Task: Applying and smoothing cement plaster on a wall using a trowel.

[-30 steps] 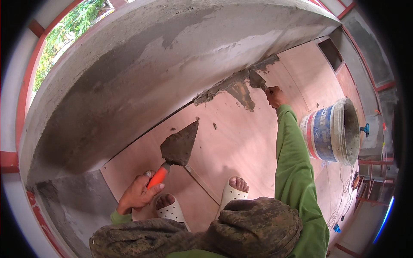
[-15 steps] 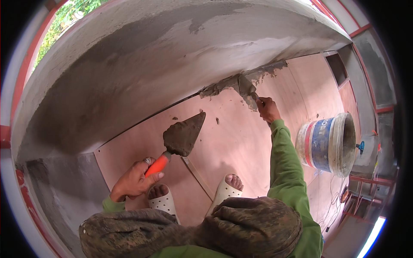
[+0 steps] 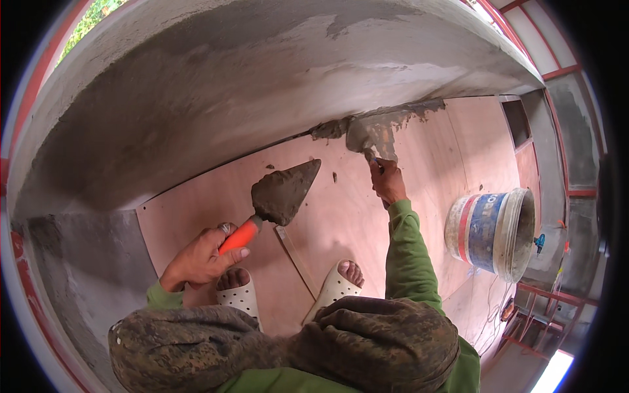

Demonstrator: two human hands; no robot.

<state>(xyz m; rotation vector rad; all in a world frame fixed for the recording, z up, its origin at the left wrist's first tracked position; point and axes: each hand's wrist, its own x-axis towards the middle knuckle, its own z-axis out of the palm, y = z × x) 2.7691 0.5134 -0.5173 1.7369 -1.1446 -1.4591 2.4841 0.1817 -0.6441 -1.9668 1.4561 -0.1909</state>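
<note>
My left hand (image 3: 202, 257) is closed around the orange handle (image 3: 240, 236) of a pointed trowel, held above the pinkish plywood floor (image 3: 354, 216). A thick lump of wet grey mortar (image 3: 280, 196) covers most of its blade. Farther ahead, my right hand (image 3: 388, 181) grips a second, smaller trowel (image 3: 358, 133), whose grey blade lies at the foot of the plastered wall (image 3: 262, 92). Its handle is mostly hidden by the fingers. Around that blade, a ragged strip of wet mortar (image 3: 419, 111) runs along the joint between wall and floor and smears onto the plywood.
At the right, a mortar-stained bucket (image 3: 486, 229) lies tipped on its side. Beyond it is a blue tool (image 3: 539, 243). A thin wooden strip (image 3: 296, 263) lies between my sandalled feet (image 3: 240, 295). Cables (image 3: 491, 308) trail across the floor. Mortar crumbs dot the plywood.
My right hand has swept the small trowel leftward along the joint, leaving a broader mortar smear on the plywood to its right. The left hand keeps its loaded trowel nearly in place.
</note>
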